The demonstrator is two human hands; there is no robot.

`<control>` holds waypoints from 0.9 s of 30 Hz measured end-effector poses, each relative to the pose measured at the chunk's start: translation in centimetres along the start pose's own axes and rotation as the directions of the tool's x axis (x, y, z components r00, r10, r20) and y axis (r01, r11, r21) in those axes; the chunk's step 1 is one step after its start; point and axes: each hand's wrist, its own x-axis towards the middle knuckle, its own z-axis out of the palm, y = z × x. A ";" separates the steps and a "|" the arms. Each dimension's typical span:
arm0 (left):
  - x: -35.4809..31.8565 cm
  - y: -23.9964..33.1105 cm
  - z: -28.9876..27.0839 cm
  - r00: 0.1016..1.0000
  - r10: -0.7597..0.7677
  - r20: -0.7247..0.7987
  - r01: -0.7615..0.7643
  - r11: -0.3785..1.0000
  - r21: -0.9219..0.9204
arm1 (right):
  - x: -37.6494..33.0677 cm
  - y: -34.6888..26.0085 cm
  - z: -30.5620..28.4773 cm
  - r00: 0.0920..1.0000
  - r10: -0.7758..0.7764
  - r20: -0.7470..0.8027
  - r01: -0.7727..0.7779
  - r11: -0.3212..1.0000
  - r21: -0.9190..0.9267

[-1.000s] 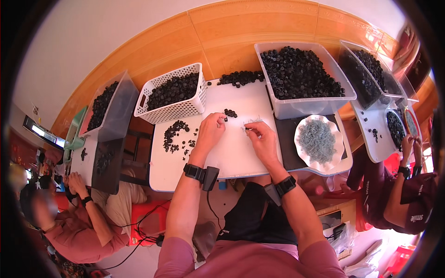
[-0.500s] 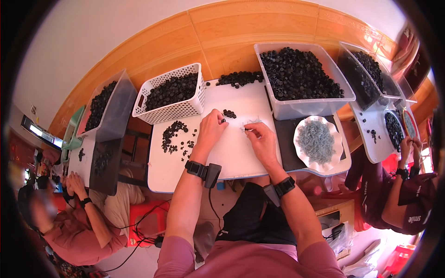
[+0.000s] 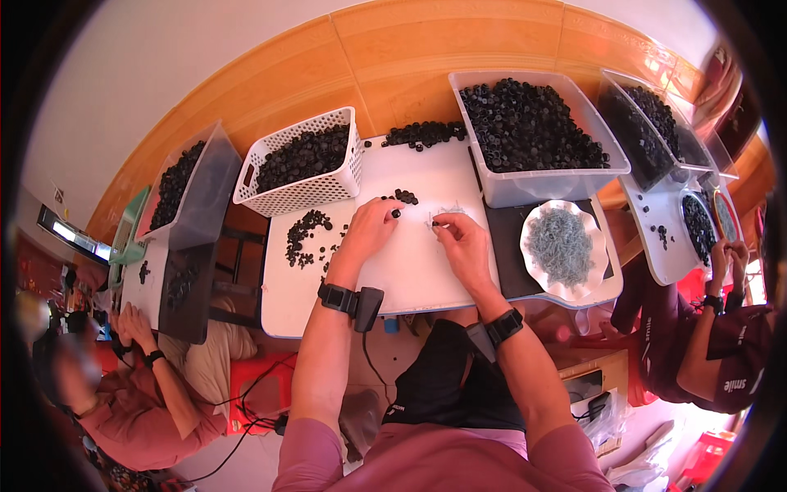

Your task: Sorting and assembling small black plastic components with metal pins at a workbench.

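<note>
Over the white tabletop [image 3: 410, 283], my left hand [image 3: 370, 232] is closed in a pinch on a small round black plastic cap [image 3: 396, 214]. My right hand [image 3: 464, 244] has its thumb and fingertips pressed together on a tiny dark piece, too small to name. A few thin pale-grey pins [image 3: 450, 211] lie just beyond the right fingertips. Beyond the left hand sits a small cluster of black caps [image 3: 404, 197]. Smaller black parts [image 3: 305, 238] are scattered left of that hand, some hidden behind it.
A white scalloped plate [image 3: 602, 261] heaped with grey pins stands at right on a black mat [image 3: 508, 266]. Behind are a clear bin [image 3: 533, 187] and a white perforated basket [image 3: 316, 193], both full of black parts. Co-workers sit left [image 3: 147, 394] and right [image 3: 697, 357].
My left hand has shifted slightly down and left, with the cap turned more into view. My right hand stays nearly in place, still pinching.
</note>
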 end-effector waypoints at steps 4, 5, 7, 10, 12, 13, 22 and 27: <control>0.2 -0.9 -0.1 0.998 0.053 0.022 -0.055 0.994 0.096 | 0.1 0.0 0.0 1.000 0.006 0.009 -0.006 1.000 -0.021; 0.3 -0.9 -0.1 0.998 0.055 0.023 -0.057 0.994 0.094 | 0.1 0.0 0.0 1.000 0.006 0.008 -0.006 1.000 -0.023; 0.1 -0.8 -0.3 0.999 0.038 0.023 -0.041 0.989 0.140 | 0.1 0.0 0.1 1.000 -0.027 -0.010 0.026 0.999 -0.018; 0.0 -0.4 -0.5 1.000 0.007 -0.010 -0.006 0.994 0.108 | 0.1 -0.2 0.0 1.000 -0.020 -0.008 0.020 0.999 -0.027; -0.6 0.7 0.1 0.999 -0.038 -0.017 0.038 0.999 -0.026 | 0.1 0.1 -0.3 1.000 -0.013 -0.015 0.013 1.000 -0.026; -1.0 1.4 0.5 0.996 -0.086 -0.023 0.082 0.985 -0.154 | 0.0 0.1 -0.3 1.000 -0.009 -0.019 0.009 1.000 -0.019; -4.3 2.9 5.7 0.960 -0.252 -0.123 0.135 0.800 -0.584 | -0.5 -0.6 0.1 0.989 -0.149 0.001 0.149 0.989 -0.015; -4.4 2.8 5.8 0.965 -0.233 -0.123 0.116 0.795 -0.596 | -0.4 -0.9 0.0 0.978 -0.207 0.037 0.210 0.973 -0.094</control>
